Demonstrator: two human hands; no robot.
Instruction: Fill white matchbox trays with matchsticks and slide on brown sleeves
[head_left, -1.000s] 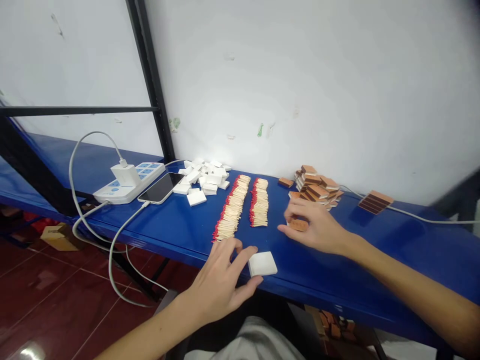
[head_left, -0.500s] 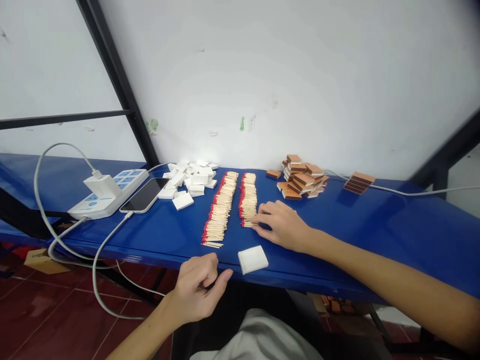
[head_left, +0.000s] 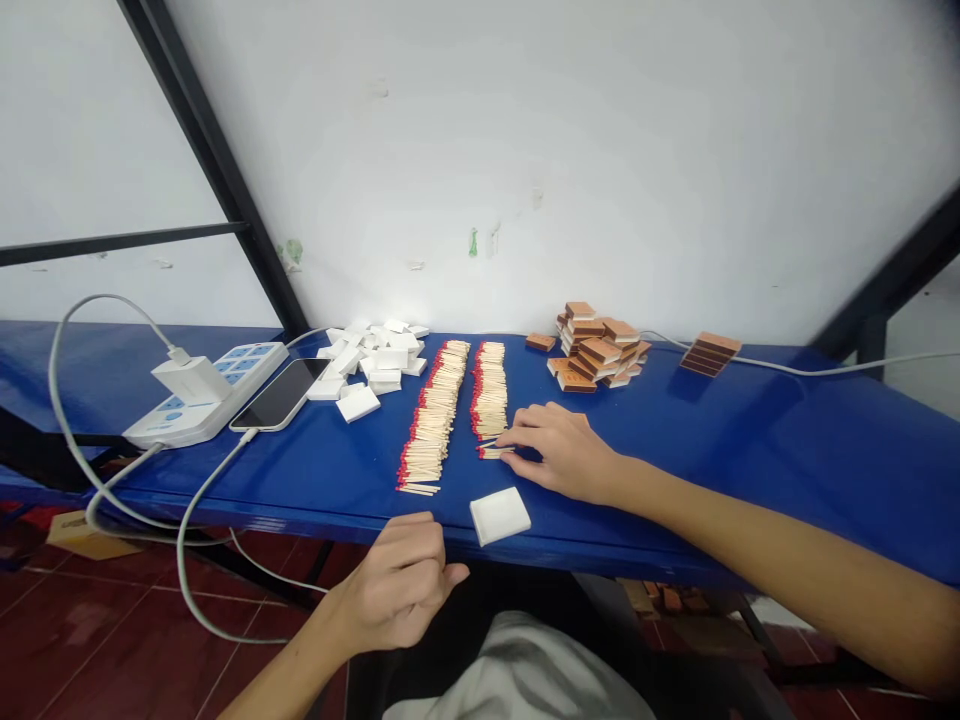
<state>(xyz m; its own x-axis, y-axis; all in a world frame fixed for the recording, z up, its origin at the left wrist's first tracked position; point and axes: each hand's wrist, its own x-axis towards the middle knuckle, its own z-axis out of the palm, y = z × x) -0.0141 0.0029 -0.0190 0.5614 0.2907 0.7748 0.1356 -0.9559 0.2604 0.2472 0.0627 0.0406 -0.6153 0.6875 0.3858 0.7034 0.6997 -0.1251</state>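
My right hand (head_left: 553, 450) is closed in a pinch on a few red-tipped matches (head_left: 491, 453) at the near end of the shorter match row (head_left: 490, 390). A small gap parts these matches from that row. My left hand (head_left: 405, 585) is curled into a loose fist at the table's front edge, with nothing visible in it. Between the hands, near the edge, lies a white matchbox tray (head_left: 501, 516). A longer row of matches (head_left: 433, 420) runs along the left, its red heads also facing left.
White trays (head_left: 379, 358) are heaped at the back left, brown matchbox sleeves (head_left: 600, 350) at the back right. A striped brown block (head_left: 710, 355) stands farther right. On the left are a phone (head_left: 279, 395), a power strip (head_left: 202, 400) and looping white cables (head_left: 187, 540).
My right hand has drawn a few matches slightly toward me, away from the row. My left hand has turned and curled its thumb in closer. The whole view has shifted slightly.
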